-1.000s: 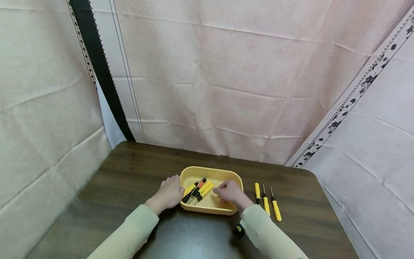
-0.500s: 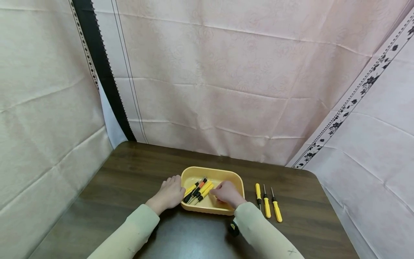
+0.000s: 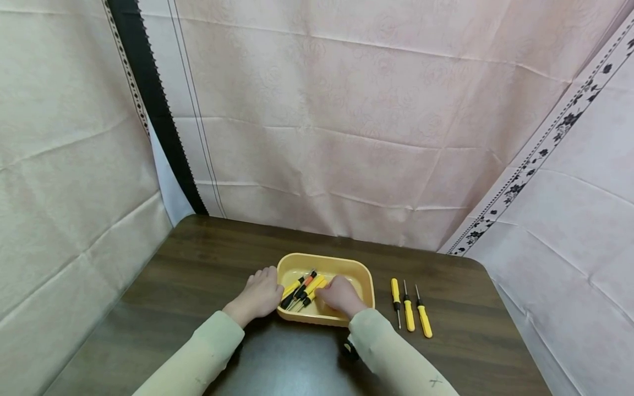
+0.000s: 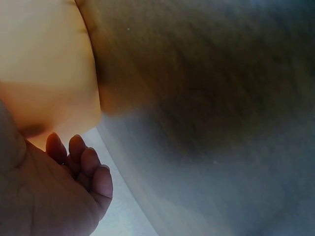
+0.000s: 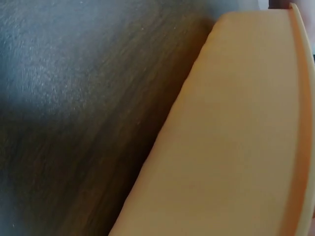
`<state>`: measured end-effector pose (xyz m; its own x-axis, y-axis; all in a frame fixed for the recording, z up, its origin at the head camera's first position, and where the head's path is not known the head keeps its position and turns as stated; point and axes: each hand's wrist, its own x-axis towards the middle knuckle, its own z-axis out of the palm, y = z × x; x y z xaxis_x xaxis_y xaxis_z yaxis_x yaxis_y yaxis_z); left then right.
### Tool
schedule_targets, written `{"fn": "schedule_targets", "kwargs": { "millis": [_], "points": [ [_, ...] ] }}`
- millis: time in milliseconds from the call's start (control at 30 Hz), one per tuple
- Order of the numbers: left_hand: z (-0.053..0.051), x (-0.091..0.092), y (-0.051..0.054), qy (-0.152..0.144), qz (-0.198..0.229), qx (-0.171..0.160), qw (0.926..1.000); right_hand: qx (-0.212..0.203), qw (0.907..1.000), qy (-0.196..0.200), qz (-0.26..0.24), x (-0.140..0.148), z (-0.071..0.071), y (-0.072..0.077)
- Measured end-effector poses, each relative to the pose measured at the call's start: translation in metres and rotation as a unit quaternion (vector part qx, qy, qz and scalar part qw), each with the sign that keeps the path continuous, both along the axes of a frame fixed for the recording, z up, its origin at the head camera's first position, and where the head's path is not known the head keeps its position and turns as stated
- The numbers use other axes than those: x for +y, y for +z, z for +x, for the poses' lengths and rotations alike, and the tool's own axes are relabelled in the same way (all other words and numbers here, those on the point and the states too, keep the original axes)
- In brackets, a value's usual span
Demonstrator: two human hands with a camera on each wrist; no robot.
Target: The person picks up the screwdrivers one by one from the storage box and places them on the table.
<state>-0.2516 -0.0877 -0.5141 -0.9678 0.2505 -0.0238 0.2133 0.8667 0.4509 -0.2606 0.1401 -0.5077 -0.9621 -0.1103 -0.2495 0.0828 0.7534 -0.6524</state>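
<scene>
In the head view, a yellow tray holds several screwdrivers bunched at its left side, with yellow, black and orange handles. My left hand grips the tray's left rim, its fingers outside; the left wrist view shows that hand with curled fingers beside the outer wall. Inside the tray my right hand has its curled fingers at the rightmost yellow handle, partly covering it. Its fingertips are hard to make out. The right wrist view shows only the tray's outer wall.
Three yellow-handled screwdrivers lie side by side on the dark wooden table, right of the tray. A black object shows beside the right sleeve, below the tray. Patterned cloth hangs behind the table.
My right hand has moved left inside the tray, reaching the rightmost yellow handle. More of the nearest screwdriver outside the tray shows beside the right arm. The left hand keeps its place at the rim.
</scene>
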Motion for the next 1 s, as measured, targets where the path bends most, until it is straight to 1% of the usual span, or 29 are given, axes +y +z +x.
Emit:
{"fn": "schedule_targets", "kwargs": {
  "millis": [167, 300, 600, 700, 800, 867, 1000],
  "points": [
    [0.001, 0.0, 0.001, 0.002, 0.002, -0.006, 1.0, 0.019, 0.9994, -0.005, 0.029, -0.007, 0.001, -0.001],
    [0.001, 0.0, 0.001, 0.003, 0.002, -0.008, 1.0, 0.018, 0.9984, -0.013, 0.053, -0.009, 0.001, -0.001],
    [-0.001, 0.001, 0.0, 0.009, 0.002, -0.013, 0.9999, 0.014, 0.9962, -0.031, 0.08, 0.003, -0.003, 0.002],
    [-0.001, 0.002, 0.0, 0.008, 0.001, -0.014, 0.9999, 0.015, 0.9968, -0.033, 0.071, 0.011, -0.005, 0.002],
    [-0.001, 0.002, 0.0, 0.005, 0.0, -0.013, 0.9999, 0.02, 0.998, -0.025, 0.055, 0.02, -0.006, 0.003],
    [-0.001, 0.001, -0.001, 0.005, -0.001, -0.011, 0.9999, 0.013, 0.9989, -0.025, 0.037, 0.023, -0.006, 0.003],
    [-0.001, 0.001, 0.0, 0.008, -0.003, -0.01, 0.9999, 0.011, 0.9995, -0.023, 0.02, 0.025, -0.006, 0.001]
  ]
}}
